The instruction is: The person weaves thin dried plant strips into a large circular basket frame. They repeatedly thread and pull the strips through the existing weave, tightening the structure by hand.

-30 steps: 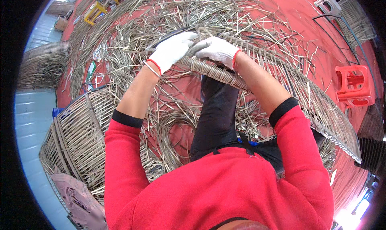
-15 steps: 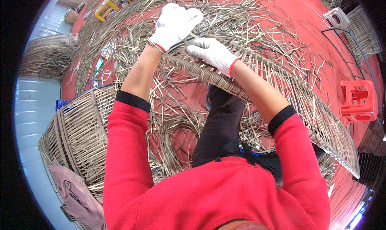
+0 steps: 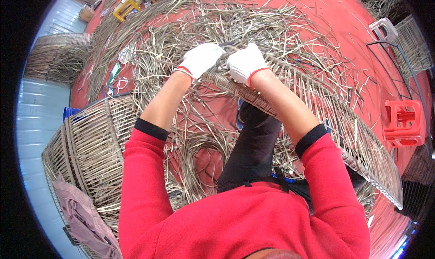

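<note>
A red floor [image 3: 362, 28] fills the head view, strewn almost everywhere with loose grey-brown wicker strands [image 3: 190, 28] that curl in heaps and loops. A pale blue wall runs down the left edge.

Both hands wear white gloves with red cuffs. The left hand [image 3: 199, 59] is closed around a strand at the upper end of a long woven panel [image 3: 344, 136], and the right hand [image 3: 245, 62] is clenched on that same end, just beside the left, the two nearly touching. A small dark tool seems to show between the gloves, but it is too small to tell what it is. The panel lies across the person's lap and runs from the hands down toward the lower right, passing under the right forearm. The person wears a red sweater and dark trousers.

To the left stands a stack of woven baskets [image 3: 86, 154], with a pinkish cloth [image 3: 81, 218] draped over its lower part. A red plastic stool [image 3: 404, 123] sits at the right, a white stool [image 3: 385, 29] above it, and a yellow stool [image 3: 127, 7] at the upper left.
</note>
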Demonstrator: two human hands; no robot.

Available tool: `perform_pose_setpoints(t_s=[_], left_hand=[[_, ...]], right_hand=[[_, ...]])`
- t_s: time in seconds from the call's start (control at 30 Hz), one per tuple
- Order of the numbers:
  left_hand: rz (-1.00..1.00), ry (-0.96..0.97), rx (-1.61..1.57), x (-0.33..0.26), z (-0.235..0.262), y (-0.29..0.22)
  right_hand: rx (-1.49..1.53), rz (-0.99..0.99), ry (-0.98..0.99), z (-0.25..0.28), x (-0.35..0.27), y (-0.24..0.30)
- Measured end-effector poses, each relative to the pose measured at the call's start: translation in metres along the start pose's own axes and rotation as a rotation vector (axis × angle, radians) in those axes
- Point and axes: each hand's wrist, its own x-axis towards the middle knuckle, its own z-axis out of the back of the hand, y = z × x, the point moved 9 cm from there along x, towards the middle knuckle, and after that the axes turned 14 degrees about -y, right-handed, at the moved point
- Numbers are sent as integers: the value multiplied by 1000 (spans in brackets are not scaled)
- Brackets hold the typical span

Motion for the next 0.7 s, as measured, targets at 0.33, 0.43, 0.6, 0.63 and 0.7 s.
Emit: perform_pose_setpoints(t_s=[0.33, 0.43, 0.6, 0.63, 0.7], left_hand=[[94, 5, -353, -1, 7, 3], [216, 53, -300, -3, 10, 12], [-386, -255, 164, 1, 34, -32], [-690, -430, 284, -13, 40, -55], [-432, -326, 319, 0, 30, -36]], right_hand=[[1231, -65, 51, -19, -4, -6], [1205, -281, 149, -38, -11, -18], [1399, -423, 205, -32, -17, -13], [1267, -384, 140, -27, -15, -15], [969, -325, 19, -17, -9, -22]])
